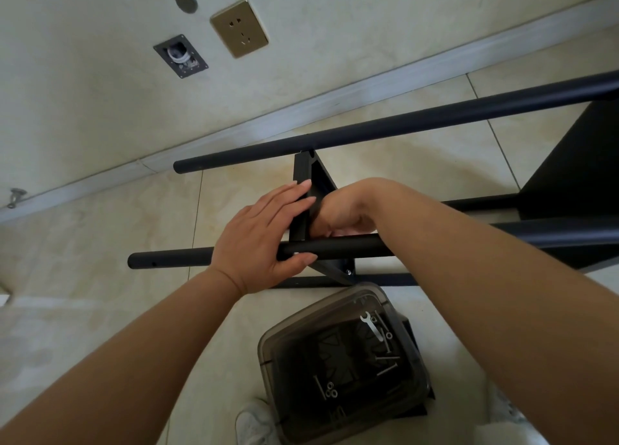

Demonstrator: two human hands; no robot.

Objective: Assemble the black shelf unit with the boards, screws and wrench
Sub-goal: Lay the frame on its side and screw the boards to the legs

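Left fingers [294, 193] flat against board [303, 216], thumb under pole [335, 248]; right hand [345, 215] behind board, grip hidden.

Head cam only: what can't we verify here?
- Right hand fingers: tucked behind the black tube and board; hold unknown.
- Shelf unit's right end: cut off by frame edge.
- Screws in the bin: too small to count.
- Left hand hides the joint.
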